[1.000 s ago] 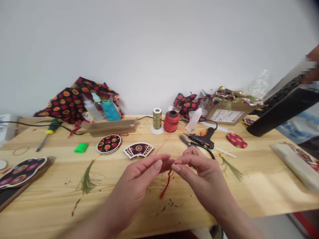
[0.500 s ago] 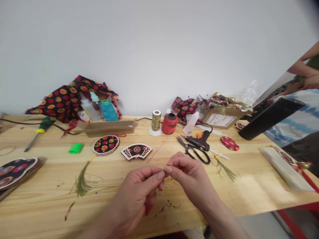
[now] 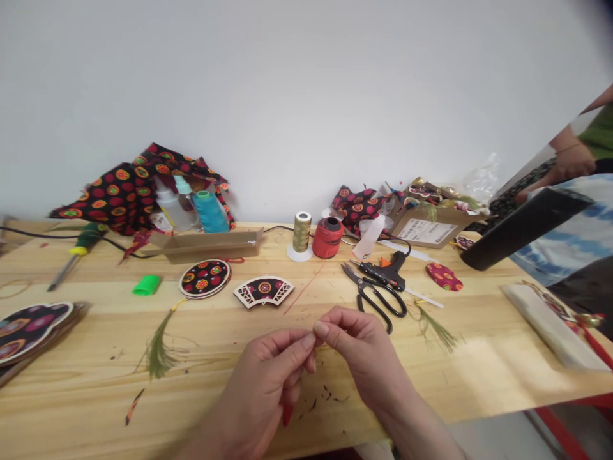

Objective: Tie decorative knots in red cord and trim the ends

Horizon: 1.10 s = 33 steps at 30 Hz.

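My left hand [image 3: 268,377] and my right hand [image 3: 357,351] meet above the wooden table [image 3: 479,364], fingertips pinched together. A small red tassel [image 3: 286,415] hangs below my left palm, mostly hidden by the fingers. My right thumb and forefinger pinch its thin top end, which is too small to make out. Behind the hands lie a fan-shaped wooden ornament [image 3: 264,290] and a round fabric-covered ornament [image 3: 205,278]. A thin red thread [image 3: 301,291] runs from the red spool [image 3: 328,237] toward my hands.
Black scissors [image 3: 376,295], a glue gun [image 3: 385,271], a gold thread spool [image 3: 301,234], green tassels [image 3: 157,348], a green clip [image 3: 146,285], a screwdriver [image 3: 76,252], bottles and patterned fabric [image 3: 129,185] fill the back. Another person's arm [image 3: 575,153] and a black roll [image 3: 524,227] are at the right.
Both hands dropped lower and closer to me. The red tassel, hanging free between the fingertips a second ago, is now tucked under my left palm. The view shifted slightly right.
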Motion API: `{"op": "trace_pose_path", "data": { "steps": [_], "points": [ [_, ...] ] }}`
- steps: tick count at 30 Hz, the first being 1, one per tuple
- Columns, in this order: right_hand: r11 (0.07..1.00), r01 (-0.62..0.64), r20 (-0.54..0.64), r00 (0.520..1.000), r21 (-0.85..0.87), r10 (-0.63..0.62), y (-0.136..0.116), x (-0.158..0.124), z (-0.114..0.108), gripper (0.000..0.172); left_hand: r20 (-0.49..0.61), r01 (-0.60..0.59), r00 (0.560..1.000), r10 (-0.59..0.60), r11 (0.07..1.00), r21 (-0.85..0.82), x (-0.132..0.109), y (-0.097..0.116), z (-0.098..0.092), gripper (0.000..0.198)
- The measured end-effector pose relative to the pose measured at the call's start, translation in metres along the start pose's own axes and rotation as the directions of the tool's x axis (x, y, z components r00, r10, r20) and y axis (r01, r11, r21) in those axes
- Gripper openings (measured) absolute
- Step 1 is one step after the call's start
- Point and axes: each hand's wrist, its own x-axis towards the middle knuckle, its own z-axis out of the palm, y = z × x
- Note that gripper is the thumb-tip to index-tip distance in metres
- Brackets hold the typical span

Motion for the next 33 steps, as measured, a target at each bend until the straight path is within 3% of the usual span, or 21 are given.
{"op": "trace_pose_path", "data": {
  "steps": [6, 9, 16, 25, 29, 33],
  "points": [
    [0.994, 0.03, -0.016, 0.999, -0.102, -0.032, -0.001, 0.0, -0.003, 0.015, -0.03, 0.008, 0.999, -0.01, 0.998, -0.061, 0.003, 0.002, -0.001, 0.026],
    [0.983, 0.055, -0.042, 0.997, -0.173, -0.063, 0.001, -0.003, -0.004, 0.021, -0.1, -0.052, 0.994, 0.036, 0.986, -0.158, 0.005, 0.006, -0.003, 0.012],
    [0.983, 0.035, -0.01, 0.999, -0.18, -0.038, 0.014, -0.006, -0.004, 0.013, -0.183, -0.102, 0.983, 0.03, 0.912, -0.398, 0.013, 0.008, -0.004, 0.012],
    [0.99, 0.027, 0.093, 0.996, -0.136, -0.014, 0.02, -0.008, 0.003, 0.013, -0.162, 0.003, 0.979, -0.12, 0.811, -0.585, 0.01, 0.015, 0.003, 0.017],
    [0.982, 0.036, 0.083, 0.996, -0.186, -0.021, 0.023, -0.009, 0.008, 0.015, -0.139, 0.048, 0.975, -0.172, 0.776, -0.629, 0.009, 0.015, 0.006, 0.019],
    [0.98, 0.051, 0.053, 0.998, -0.195, -0.042, 0.028, -0.01, 0.014, 0.004, -0.134, 0.061, 0.974, -0.181, 0.783, -0.619, 0.008, 0.015, 0.01, 0.02]
  ]
}}
